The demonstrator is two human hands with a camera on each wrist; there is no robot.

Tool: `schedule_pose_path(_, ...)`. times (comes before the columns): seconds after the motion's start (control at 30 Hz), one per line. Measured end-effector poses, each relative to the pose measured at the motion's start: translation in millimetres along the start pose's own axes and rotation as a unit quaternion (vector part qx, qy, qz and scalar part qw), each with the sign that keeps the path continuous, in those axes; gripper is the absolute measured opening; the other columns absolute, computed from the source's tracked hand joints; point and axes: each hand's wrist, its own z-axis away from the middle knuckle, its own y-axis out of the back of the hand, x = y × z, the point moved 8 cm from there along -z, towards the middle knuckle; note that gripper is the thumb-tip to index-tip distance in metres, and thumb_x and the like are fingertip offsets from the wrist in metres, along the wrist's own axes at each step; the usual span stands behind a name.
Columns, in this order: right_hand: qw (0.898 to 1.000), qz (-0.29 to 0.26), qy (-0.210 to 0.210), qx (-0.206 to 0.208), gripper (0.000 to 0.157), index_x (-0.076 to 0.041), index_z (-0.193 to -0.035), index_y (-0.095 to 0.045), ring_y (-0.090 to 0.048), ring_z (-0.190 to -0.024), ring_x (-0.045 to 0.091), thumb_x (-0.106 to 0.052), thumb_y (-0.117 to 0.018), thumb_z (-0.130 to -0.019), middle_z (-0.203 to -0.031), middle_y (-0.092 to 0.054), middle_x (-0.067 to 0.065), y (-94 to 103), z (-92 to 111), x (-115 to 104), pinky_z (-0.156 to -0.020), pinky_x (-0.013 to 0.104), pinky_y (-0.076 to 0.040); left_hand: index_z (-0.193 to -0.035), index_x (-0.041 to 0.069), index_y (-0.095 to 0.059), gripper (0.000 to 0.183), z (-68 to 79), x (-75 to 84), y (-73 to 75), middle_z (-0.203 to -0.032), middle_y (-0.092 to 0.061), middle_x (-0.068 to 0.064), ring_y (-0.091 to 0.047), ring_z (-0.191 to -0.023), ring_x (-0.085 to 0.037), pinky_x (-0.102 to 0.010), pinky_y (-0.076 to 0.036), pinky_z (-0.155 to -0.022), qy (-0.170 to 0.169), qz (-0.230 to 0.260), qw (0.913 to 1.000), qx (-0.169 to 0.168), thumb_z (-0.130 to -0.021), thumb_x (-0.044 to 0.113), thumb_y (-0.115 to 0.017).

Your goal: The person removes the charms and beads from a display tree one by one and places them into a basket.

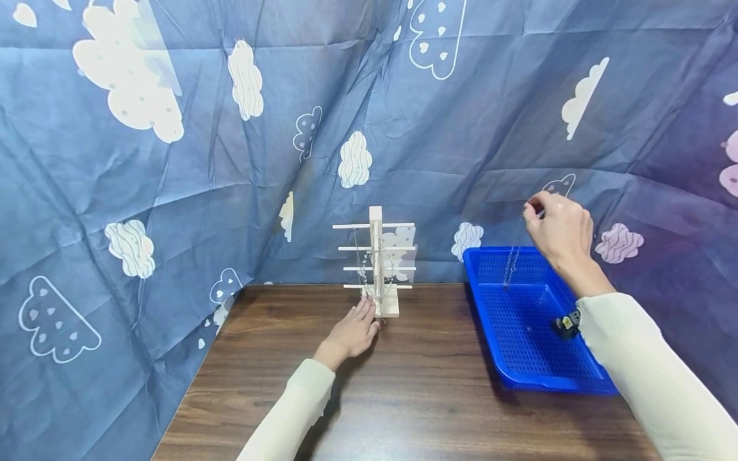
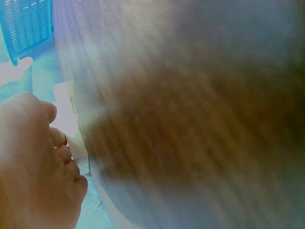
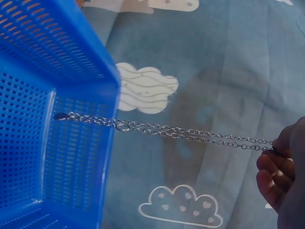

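Observation:
My right hand [image 1: 558, 227] is raised above the blue basket, pinching a silver chain necklace [image 3: 200, 134] between thumb and fingertips. The doubled chain hangs down, its dark pendant [image 3: 61, 116] at the low end, over the basket's inside. To the left stands a pale wooden jewelry stand [image 1: 375, 215] with several crossbars, upright on the table. Other necklaces [image 1: 364, 266] hang from its bars. At the foot of the stand, my left hand [image 1: 353, 330] rests with its fingers on the stand's base [image 1: 391, 305]. Much of the left wrist view is blurred tabletop.
The blue perforated basket [image 1: 500, 358] sits on the right side of the brown wooden table [image 1: 426, 384]. Behind the table hangs a blue cloth [image 1: 190, 160] printed with white clouds. A black wrist device [image 1: 567, 324] sticks out from my right sleeve over the basket.

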Motion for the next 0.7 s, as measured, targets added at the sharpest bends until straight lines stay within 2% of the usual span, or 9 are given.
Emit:
schedule_pose_path(0.37, 0.998, 0.016, -0.033, -0.05, 0.014, -0.01, -0.092, -0.07, -0.062, -0.074, 0.049, -0.021, -0.061, -0.09, -0.087, -0.071, 0.016, -18.7, 12, 28, -0.057, 0.063, -0.039, -0.155, 0.002, -0.024, 0.057, 0.1, 0.2, 1.1, -0.164, -0.018, -0.014, -0.017, -0.153, -0.028, -0.043, -0.023, -0.124, -0.001, -0.001, 1.0, -0.002, -0.107, 0.033, -0.025)
schedule_pose_path(0.7, 0.993, 0.031, -0.051, -0.104, 0.015, -0.011, -0.097, -0.071, -0.062, -0.074, 0.047, -0.022, -0.062, -0.091, -0.089, -0.071, 0.017, -35.6, 24, 50, -0.056, 0.062, -0.04, -0.155, 0.002, -0.022, 0.058, -0.6, -1.1, -1.0, -0.164, -0.016, -0.014, -0.015, -0.153, -0.027, -0.042, -0.022, -0.125, 0.0, -0.001, 1.0, -0.002, -0.107, 0.034, -0.022)
